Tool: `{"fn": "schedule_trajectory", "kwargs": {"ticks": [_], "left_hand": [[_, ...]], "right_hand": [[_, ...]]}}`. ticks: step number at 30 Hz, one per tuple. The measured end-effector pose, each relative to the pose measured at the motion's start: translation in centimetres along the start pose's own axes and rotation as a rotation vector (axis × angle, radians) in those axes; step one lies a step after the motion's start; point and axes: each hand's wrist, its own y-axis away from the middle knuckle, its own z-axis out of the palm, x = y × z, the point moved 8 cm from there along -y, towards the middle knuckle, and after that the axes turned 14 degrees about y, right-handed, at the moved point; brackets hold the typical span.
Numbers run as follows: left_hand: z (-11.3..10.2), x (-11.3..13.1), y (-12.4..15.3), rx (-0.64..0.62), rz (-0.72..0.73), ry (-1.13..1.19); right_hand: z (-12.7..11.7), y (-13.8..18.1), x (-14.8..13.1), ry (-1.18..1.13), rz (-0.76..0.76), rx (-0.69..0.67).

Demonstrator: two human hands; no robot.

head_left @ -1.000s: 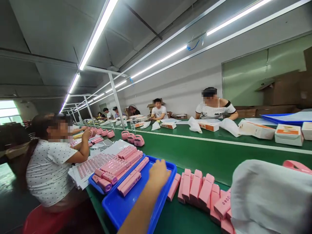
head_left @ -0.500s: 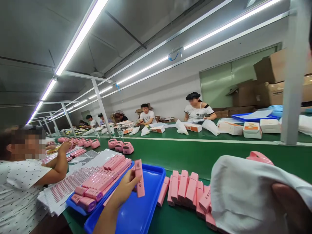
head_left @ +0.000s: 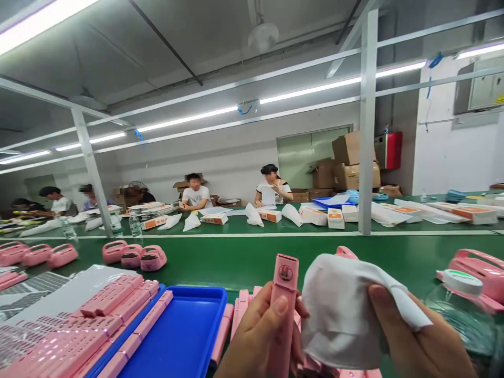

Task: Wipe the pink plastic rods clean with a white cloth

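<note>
My left hand grips a slim pink bar-shaped device and holds it upright at the bottom centre. A small round face mark shows near its top. My right hand is closed on a white cloth, which sits right beside the pink device and touches it. A row of more pink devices stands on the green belt behind my hands, partly hidden by them.
A blue tray lies at lower left, beside trays of pink bars. Pink handled units sit on the belt, with more pink units at right. Several people sit across the belt among white boxes. A steel post stands ahead.
My left hand lifted a pink device from beside the blue tray and brought it up to the cloth in my right hand. The view swung to the right.
</note>
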Motion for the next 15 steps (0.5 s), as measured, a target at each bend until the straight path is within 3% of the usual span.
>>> {"fn": "schedule_trajectory", "kwargs": {"ticks": [3, 6, 9, 12, 15], "left_hand": [[0.5, -1.5, 0.0, -0.009, -0.109, 0.235], [0.6, -2.5, 0.6, 0.062, -0.23, 0.345], [0.3, -2.9, 1.1, 0.144, -0.285, 0.306], [0.2, -2.8, 0.9, 0.148, -0.25, 0.241], [0.0, -2.3, 0.4, 0.118, -0.188, 0.225]], "right_hand": [[-0.2, 0.2, -0.4, -0.005, 0.02, 0.081], [0.1, 0.3, -1.3, 0.008, -0.055, 0.105], [1.2, 0.7, -3.1, 0.032, -0.321, 0.056], [3.4, 2.0, -5.1, 0.095, -0.646, -0.114], [5.1, 3.5, -6.1, 0.157, -0.834, -0.287]]}}
